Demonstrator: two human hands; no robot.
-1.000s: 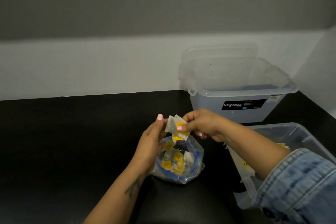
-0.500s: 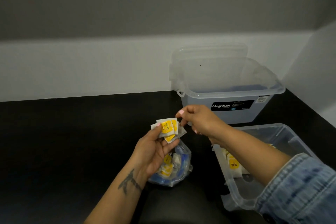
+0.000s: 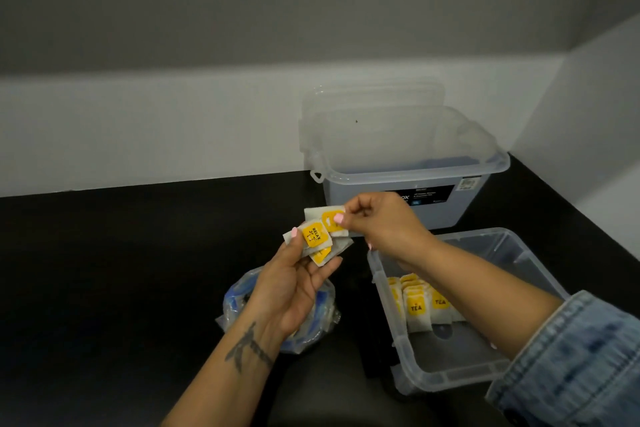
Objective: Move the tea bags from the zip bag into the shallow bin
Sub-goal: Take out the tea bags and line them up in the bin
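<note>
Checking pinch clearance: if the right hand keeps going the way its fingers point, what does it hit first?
The right hand points left, its fingertips already on the top tea bag. Going on, it would probably meet the fanned bags in the left hand; depth is unclear.

Since half a second ago the right hand (image 3: 381, 222) has pinched the top tea bag (image 3: 332, 220) of the left hand (image 3: 294, 281)'s fan, at frame centre.
</note>
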